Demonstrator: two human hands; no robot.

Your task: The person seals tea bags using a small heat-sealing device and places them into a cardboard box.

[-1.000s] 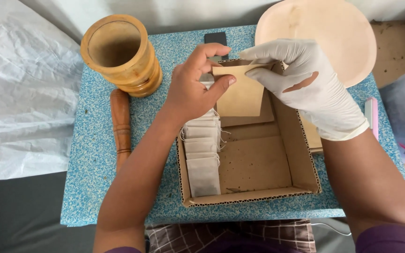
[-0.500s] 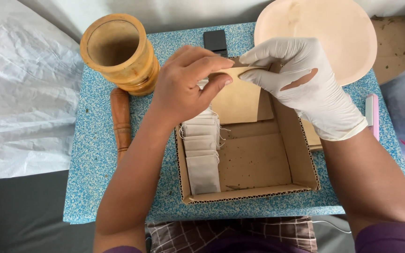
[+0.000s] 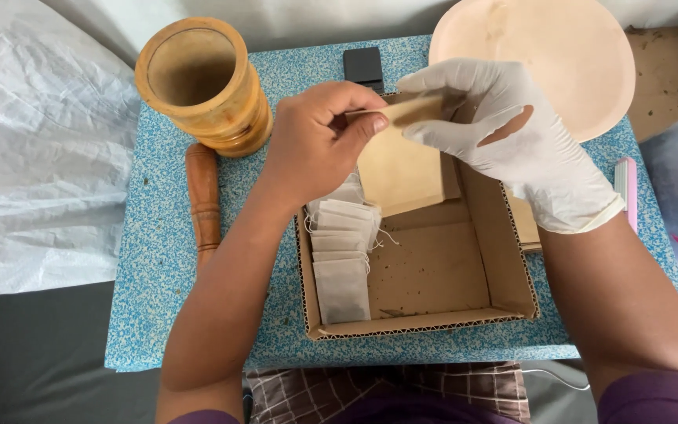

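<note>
Both hands meet over the far rim of an open cardboard box [image 3: 425, 314], pinching one tan paper envelope [image 3: 399, 169] by its top edge. Bare left hand [image 3: 317, 141] closes thumb and forefinger on the envelope's upper left corner; white-gloved right hand [image 3: 512, 133] closes thumb and fingers on the upper right corner. Envelope hangs below the grip, tilted, its lower edge down inside the box; cannot tell if it touches the box floor. Directly below the left-hand grip, a row of small white tea bags [image 3: 343, 251] stands overlapping along the box's left wall, about five countable, strings trailing right. Rest of the box floor, below and right of the grip, is bare cardboard, so open room there. Box walls rise on all four sides; right wall sits just under the right wrist. Box rests on one blue speckled tabletop [image 3: 162, 267], near edge of box close to the table's near edge. Left of the grip: one wooden mortar [image 3: 202, 82], upright, mouth open, and one wooden pestle [image 3: 204, 200] lying flat just below it, well apart from the box. Just beyond the grip: one small black rectangular object [image 3: 364, 67]. Right of and beyond the grip: one round pale wooden plate [image 3: 566, 55], partly behind the gloved hand.
</note>
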